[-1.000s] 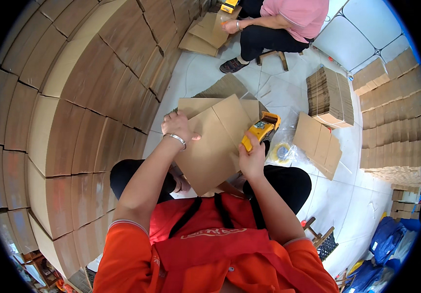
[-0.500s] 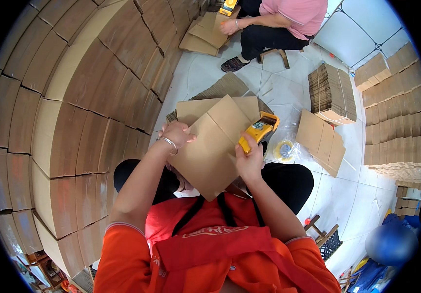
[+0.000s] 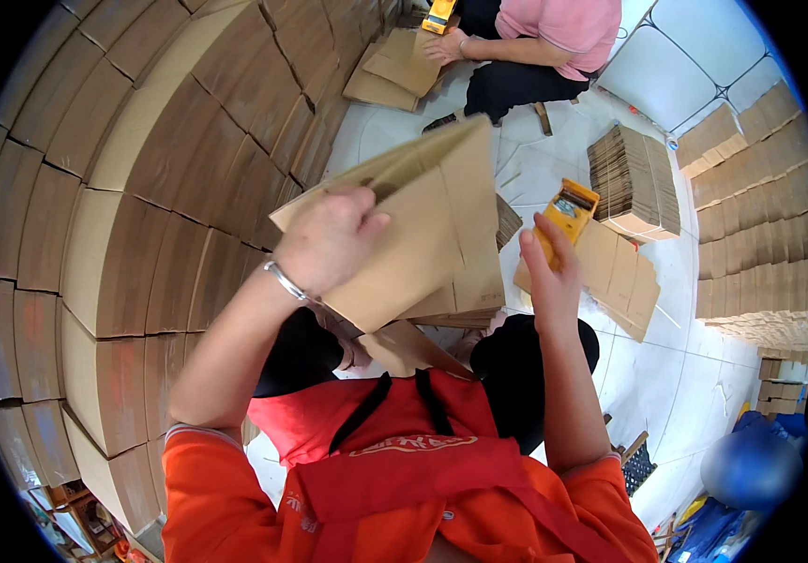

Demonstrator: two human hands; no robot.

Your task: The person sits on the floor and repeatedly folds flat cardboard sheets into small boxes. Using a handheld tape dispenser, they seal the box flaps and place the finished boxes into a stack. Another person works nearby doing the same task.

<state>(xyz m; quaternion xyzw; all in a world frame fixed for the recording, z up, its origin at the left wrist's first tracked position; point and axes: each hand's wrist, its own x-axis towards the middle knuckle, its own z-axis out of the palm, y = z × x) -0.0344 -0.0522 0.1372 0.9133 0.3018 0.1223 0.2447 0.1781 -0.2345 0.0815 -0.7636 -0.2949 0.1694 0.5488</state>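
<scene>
My left hand (image 3: 329, 242) grips the upper edge of a brown cardboard carton (image 3: 413, 244), its fingertips hidden behind the edge. The carton is tilted above my knees, and its upper end gapes a little. To its right, apart from it, my right hand (image 3: 556, 286) holds a yellow tape dispenser (image 3: 568, 211) between thumb and fingers. Below the raised carton, more flat cardboard (image 3: 465, 298) shows in part between my knees.
Stacked folded cartons (image 3: 179, 225) form a wall on the left; more stacks (image 3: 760, 225) stand on the right. A strapped carton bundle (image 3: 634, 178) and a flat sheet (image 3: 624, 281) lie on the tiles. Ahead, a seated co-worker (image 3: 554, 47) handles cardboard beside another yellow dispenser (image 3: 439, 14).
My left hand has raised the carton, and it has turned and spread at its upper end. My right hand has moved right and away from it with the tape dispenser.
</scene>
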